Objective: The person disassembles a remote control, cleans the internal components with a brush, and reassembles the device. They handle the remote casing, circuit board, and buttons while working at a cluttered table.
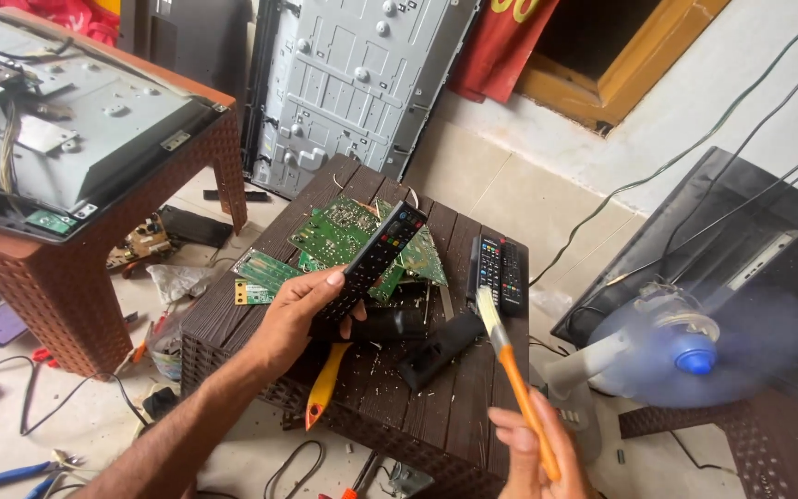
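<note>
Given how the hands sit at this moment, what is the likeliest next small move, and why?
Probably bringing the brush in the right hand across to the remote held up by the left hand: the bristles point toward it but sit apart, and the keypad faces up.

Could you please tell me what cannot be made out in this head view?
- Fan blades: blurred by spinning.
- Right hand: cut off by the bottom edge; it grips a brush.
- Remote buttons: too small; left hand covers its lower end.
- Green boards: partly hidden behind the remote.
</note>
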